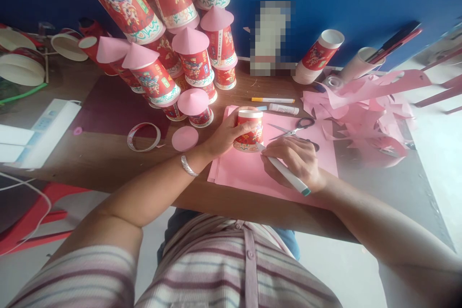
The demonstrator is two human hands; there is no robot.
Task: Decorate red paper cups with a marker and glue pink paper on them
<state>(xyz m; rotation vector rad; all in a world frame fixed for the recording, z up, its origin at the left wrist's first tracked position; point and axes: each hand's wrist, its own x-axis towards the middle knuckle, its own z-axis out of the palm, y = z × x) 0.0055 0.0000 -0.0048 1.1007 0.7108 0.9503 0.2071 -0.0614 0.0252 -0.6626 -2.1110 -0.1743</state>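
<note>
My left hand (231,131) is wrapped round a red paper cup (250,135) with a printed figure and a white band at its base bearing coloured squiggles. My right hand (291,160) grips a white marker (288,175) with a green end, its tip at the cup's lower white band. Whether the tip touches the cup I cannot tell. Beneath both hands lie pink paper sheets (238,173). A pair of scissors (288,132) rests on them just beyond my right hand, partly hidden by it.
Red cups with pink cone tops (190,53) stand stacked at the back left. A tape roll (143,136) and a pink disc (185,139) lie left of my hand. Behind the sheets are a yellow marker (273,100) and a cup stack (319,55); pink scraps (364,110) pile up right.
</note>
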